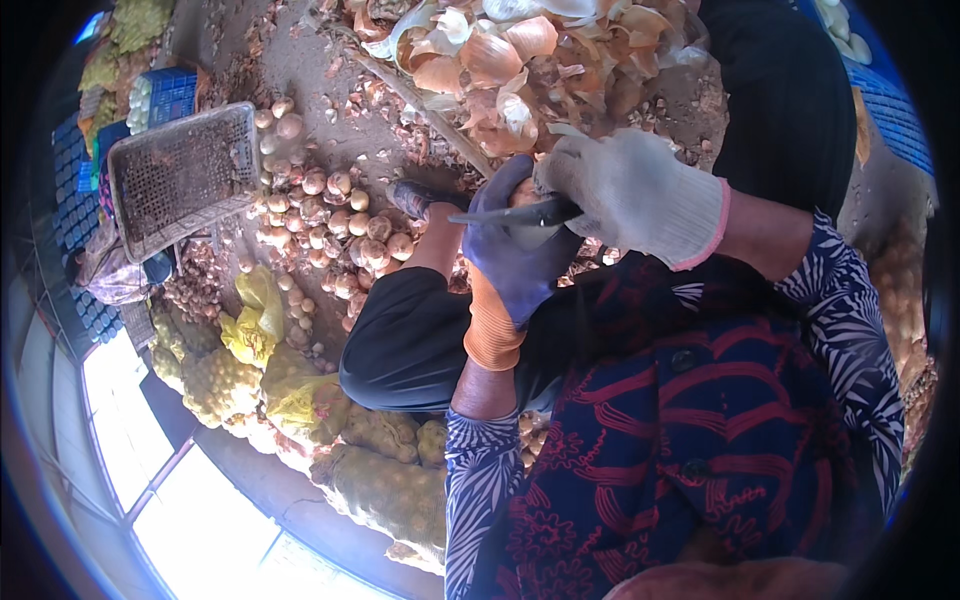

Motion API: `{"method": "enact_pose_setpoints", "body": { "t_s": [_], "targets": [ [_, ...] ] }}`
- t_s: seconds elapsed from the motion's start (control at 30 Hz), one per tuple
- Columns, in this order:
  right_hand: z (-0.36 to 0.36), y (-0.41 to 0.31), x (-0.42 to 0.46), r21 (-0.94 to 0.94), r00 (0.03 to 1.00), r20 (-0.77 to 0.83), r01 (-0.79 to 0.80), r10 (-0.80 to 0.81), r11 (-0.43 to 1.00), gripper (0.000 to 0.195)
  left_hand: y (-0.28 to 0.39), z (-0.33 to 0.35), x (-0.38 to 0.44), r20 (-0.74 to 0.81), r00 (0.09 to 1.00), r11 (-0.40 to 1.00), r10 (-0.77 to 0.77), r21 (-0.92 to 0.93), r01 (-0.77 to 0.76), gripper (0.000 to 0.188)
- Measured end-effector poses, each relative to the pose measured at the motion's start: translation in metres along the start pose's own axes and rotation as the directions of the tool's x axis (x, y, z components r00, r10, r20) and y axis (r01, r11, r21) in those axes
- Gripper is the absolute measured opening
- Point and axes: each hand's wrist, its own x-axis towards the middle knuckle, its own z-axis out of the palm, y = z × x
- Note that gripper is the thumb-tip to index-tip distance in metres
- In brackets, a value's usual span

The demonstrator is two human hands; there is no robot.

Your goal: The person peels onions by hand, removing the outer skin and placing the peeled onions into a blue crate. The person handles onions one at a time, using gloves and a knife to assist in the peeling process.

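My left hand point(517, 262), in a purple-coated glove with an orange knit cuff, is wrapped around an onion point(523, 193). Most of that onion is hidden by the fingers and the knife. A white knit glove with a pink hem covers my right hand point(637, 196), which grips a knife by its dark handle. The knife blade point(487, 218) points left across the front of the left hand. Whether its edge touches the onion cannot be seen. Just beyond both hands lies a heap of dry onion skins point(487, 64).
Loose unpeeled onions point(367, 240) cover the floor to the left, near a tilted plastic crate point(184, 180). Filled mesh sacks point(390, 487) and a yellow mesh bag point(255, 319) lie lower left. A blue crate point(889, 112) stands at right. Another person point(112, 270) is at far left.
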Motion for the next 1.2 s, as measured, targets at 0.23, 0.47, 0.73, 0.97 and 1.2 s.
{"method": "enact_pose_setpoints", "body": {
  "t_s": [0.23,0.47,0.73,0.97,1.2],
  "targets": [
    [-0.01,0.014,0.006,0.455,0.977,-0.186,-0.009,0.105,0.89,0.023,0.019,-0.01,-0.001,-0.061,0.95,0.885,-0.308,-0.385,0.262,0.063],
    [-0.016,0.02,-0.001,-0.1,0.952,0.306,0.058,-0.025,0.993,0.039,0.016,-0.023,-0.006,-0.071,0.93,0.74,-0.36,-0.628,0.239,0.063],
    [0.022,0.054,-0.022,0.063,0.976,0.076,0.2,-0.205,0.978,0.042,0.017,-0.019,-0.002,-0.105,0.918,0.707,-0.383,-0.672,0.218,0.063],
    [0.027,0.052,-0.024,-0.047,0.942,0.336,0.021,-0.004,0.999,0.044,0.024,-0.016,0.0,-0.146,0.893,0.732,-0.425,-0.636,0.245,0.061],
    [0.033,0.055,-0.028,-0.242,0.96,-0.038,0.26,-0.277,0.935,0.042,0.011,-0.015,-0.002,-0.116,0.899,0.666,-0.421,-0.712,0.22,0.06]
  ]
}}
